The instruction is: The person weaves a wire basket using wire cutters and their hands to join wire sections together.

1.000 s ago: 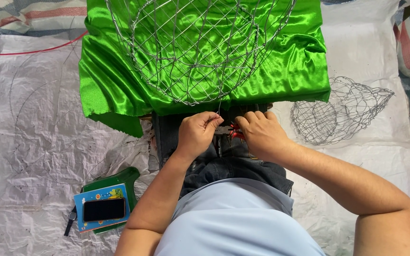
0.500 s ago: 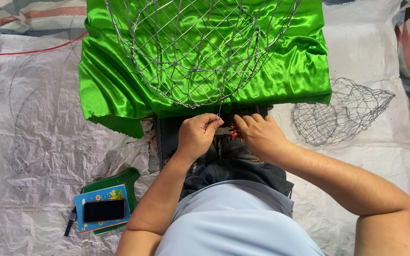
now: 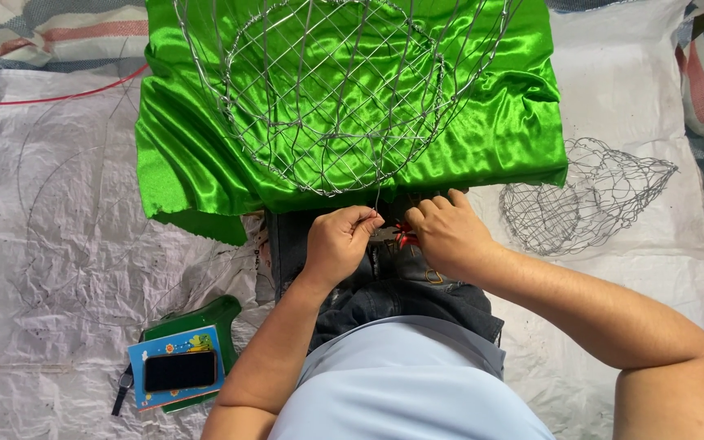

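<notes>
The wire frame (image 3: 332, 94) runs off the top edge, and the hands hide the small red thing (image 3: 405, 235)

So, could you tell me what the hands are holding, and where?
The left hand pinches a thin wire at its lower end; the right hand grips a small red tool, mostly hidden.

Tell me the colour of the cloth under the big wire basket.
Bright, shiny green. The cloth under the wire basket shows best in the head view.

Crinkled white plastic sheeting (image 3: 59, 244) covers the floor, striped cloth (image 3: 50, 28) beyond.
</notes>
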